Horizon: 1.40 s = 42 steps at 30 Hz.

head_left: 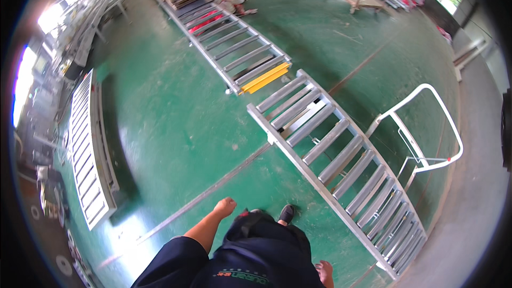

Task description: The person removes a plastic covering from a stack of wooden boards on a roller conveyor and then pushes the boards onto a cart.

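- Bare left hand (226,206) is held curled together above green floor (176,144)
- Bare right hand (324,273) is seen near silver metal roller conveyor (341,160); its grip cannot be told

the person wore a dark navy shirt (266,253) at six o'clock, its short sleeve (173,261) toward nine, with small orange and green lettering (242,276); a dark, low-cut shoe (287,213) showed at one o'clock from the lettering.
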Each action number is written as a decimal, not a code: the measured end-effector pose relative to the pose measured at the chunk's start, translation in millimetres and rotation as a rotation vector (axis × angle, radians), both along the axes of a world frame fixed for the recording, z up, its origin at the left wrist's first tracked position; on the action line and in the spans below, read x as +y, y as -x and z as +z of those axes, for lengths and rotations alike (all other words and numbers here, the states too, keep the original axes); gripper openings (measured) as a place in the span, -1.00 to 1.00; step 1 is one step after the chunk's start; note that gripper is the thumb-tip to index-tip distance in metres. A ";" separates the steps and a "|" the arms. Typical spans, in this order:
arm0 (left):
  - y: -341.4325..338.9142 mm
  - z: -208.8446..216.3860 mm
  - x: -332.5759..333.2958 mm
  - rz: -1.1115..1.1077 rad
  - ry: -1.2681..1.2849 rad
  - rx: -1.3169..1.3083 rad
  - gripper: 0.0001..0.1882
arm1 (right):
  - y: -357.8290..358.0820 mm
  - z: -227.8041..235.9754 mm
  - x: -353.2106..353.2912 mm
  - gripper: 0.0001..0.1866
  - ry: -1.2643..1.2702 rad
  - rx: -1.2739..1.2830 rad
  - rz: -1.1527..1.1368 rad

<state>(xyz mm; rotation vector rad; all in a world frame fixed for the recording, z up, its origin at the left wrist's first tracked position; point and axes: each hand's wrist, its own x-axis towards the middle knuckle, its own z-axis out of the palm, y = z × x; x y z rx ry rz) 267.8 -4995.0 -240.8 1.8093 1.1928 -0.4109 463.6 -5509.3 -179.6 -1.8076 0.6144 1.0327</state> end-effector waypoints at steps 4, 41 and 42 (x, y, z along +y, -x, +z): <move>13.9 48.5 -6.5 0.271 0.150 -0.078 -0.64 | -87.7 -35.2 29.5 -0.78 0.103 0.098 0.082; 94.0 19.2 157.0 0.904 0.312 -0.053 -0.65 | -220.4 28.3 500.9 -0.80 -0.207 -0.239 0.547; 93.8 18.6 158.5 0.900 0.312 -0.054 -0.65 | -217.1 15.0 487.9 -0.79 -0.150 -0.222 0.578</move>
